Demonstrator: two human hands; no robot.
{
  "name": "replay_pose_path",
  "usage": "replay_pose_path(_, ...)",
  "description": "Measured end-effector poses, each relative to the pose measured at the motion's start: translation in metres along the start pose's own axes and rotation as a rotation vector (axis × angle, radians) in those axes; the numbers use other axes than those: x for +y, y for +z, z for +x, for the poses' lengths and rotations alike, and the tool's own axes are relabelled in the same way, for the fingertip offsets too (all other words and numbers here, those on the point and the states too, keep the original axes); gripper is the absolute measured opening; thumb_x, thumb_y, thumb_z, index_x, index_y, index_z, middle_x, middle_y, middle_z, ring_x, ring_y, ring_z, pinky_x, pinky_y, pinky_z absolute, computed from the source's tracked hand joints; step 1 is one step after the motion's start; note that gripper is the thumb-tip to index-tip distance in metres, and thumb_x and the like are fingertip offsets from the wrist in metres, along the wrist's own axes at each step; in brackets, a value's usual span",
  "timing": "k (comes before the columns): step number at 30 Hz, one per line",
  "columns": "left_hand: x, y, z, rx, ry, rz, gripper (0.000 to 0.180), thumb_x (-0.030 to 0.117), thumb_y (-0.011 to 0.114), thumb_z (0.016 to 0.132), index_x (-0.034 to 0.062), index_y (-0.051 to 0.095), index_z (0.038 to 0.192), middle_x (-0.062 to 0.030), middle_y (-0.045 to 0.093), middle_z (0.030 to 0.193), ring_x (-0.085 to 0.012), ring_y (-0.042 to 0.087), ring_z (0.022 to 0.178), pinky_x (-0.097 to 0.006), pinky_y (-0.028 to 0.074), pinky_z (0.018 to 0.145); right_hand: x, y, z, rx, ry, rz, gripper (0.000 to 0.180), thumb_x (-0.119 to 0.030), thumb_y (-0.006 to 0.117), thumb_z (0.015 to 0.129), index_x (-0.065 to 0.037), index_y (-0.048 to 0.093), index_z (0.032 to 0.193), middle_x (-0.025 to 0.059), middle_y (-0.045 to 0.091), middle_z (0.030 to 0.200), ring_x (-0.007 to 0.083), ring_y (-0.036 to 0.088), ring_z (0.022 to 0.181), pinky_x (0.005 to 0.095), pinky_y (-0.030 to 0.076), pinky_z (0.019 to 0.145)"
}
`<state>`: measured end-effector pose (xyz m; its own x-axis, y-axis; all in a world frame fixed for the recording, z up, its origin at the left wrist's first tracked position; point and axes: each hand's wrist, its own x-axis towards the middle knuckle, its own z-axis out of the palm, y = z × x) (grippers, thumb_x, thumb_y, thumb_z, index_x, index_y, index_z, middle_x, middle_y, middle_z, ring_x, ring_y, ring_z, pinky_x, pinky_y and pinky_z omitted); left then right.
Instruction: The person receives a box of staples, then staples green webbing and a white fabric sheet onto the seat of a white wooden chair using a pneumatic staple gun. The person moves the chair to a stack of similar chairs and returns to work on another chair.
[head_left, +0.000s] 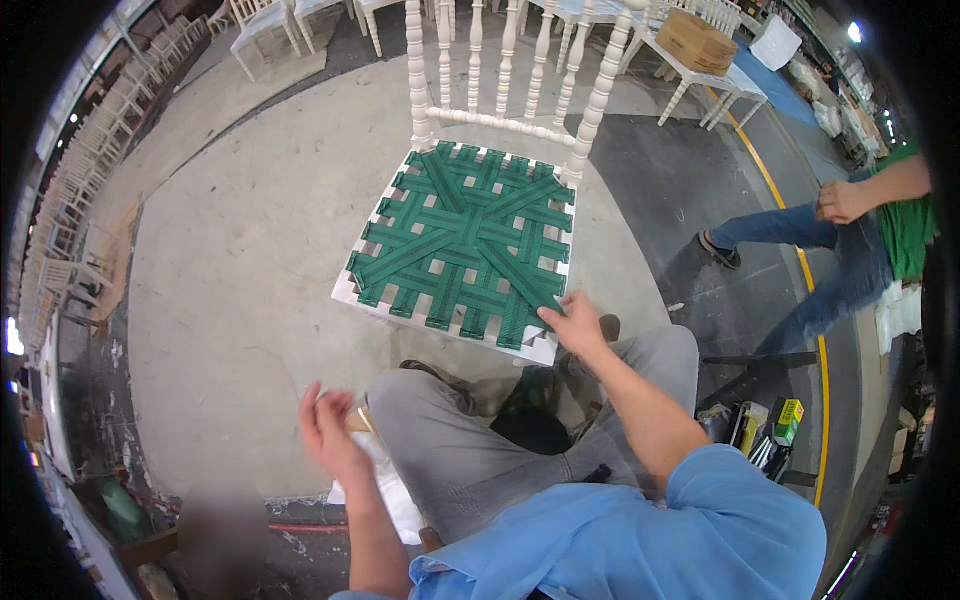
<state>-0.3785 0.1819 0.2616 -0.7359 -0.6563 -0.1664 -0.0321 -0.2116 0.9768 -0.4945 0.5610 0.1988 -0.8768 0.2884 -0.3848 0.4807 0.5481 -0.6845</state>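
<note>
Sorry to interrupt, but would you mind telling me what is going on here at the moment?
A seated person in a blue shirt works on a white wooden chair whose seat is woven with green webbing. The right hand rests on the front right corner of the webbing. The left hand is raised beside the left knee, away from the chair; whether it holds something small cannot be told. Another person in a green top stands to the right.

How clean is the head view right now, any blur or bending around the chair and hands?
Head view: fisheye bends the floor and the rows of stacked chairs toward a dark rim; the green webbed seat is sharp and evenly lit; the left hand is slightly motion-blurred; the right hand is clear.
</note>
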Motion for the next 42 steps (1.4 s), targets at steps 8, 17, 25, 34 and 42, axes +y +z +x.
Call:
replay_pose_path(8, -0.112, 0.167, -0.043, -0.379, -1.211, -0.062, 0.062, 0.048, 0.057, 0.109, 0.0127, 0.041, 0.157, -0.0209, 0.038, 0.162, -0.0468, 0.054, 0.134, -0.075, 0.039, 0.108, 0.016, 0.023, -0.005, -0.145, 0.107, 0.270, 0.055, -0.043, 0.084, 0.090, 0.004, 0.065, 0.110, 0.0162, 0.073, 0.100, 0.0268, 0.070, 0.093, 0.0406, 0.055, 0.082)
replay_pose_path(17, -0.142, 0.200, -0.056, -0.395, -0.819, -0.120, 0.043, 0.031, 0.049, 0.113, -0.0011, 0.047, 0.141, -0.0241, 0.063, 0.132, -0.0454, 0.070, 0.110, -0.063, 0.061, 0.086, 0.021, 0.019, -0.006, 0.037, -0.039, 0.239, 0.050, -0.046, 0.082, 0.090, 0.000, 0.064, 0.099, 0.0181, 0.071, 0.088, 0.0271, 0.067, 0.082, 0.0429, 0.053, 0.075)
replay_pose_path(25, -0.116, 0.177, -0.111, -0.593, -0.702, 0.279, 0.051, 0.049, 0.059, 0.108, 0.0019, 0.059, 0.129, -0.0151, 0.069, 0.116, -0.0239, 0.071, 0.086, -0.040, 0.058, 0.076, 0.069, -0.006, -0.112, -0.228, 0.021, 0.339, 0.037, -0.033, 0.068, 0.103, 0.004, 0.069, 0.103, 0.0128, 0.069, 0.082, 0.0226, 0.064, 0.072, 0.0397, 0.050, 0.066)
replay_pose_path(34, -0.136, 0.182, -0.126, -0.578, -0.654, 0.000, 0.032, 0.037, 0.058, 0.111, 0.0057, 0.066, 0.112, -0.0032, 0.068, 0.094, -0.0162, 0.066, 0.083, -0.035, 0.055, 0.073, 0.060, -0.031, -0.054, -0.453, -0.145, 0.040, 0.040, -0.036, 0.060, 0.108, 0.002, 0.070, 0.115, 0.0113, 0.072, 0.089, 0.0191, 0.066, 0.079, 0.0383, 0.053, 0.071)
replay_pose_path(42, -0.127, 0.200, -0.148, -0.563, -0.808, 0.005, 0.031, 0.040, 0.057, 0.111, 0.0105, 0.067, 0.115, 0.0007, 0.068, 0.094, -0.0159, 0.065, 0.077, -0.034, 0.053, 0.066, -0.026, 0.025, 0.027, -0.702, 0.389, 0.699, 0.037, -0.036, 0.047, 0.112, -0.004, 0.064, 0.106, 0.0061, 0.065, 0.080, 0.0209, 0.060, 0.066, 0.0377, 0.049, 0.061)
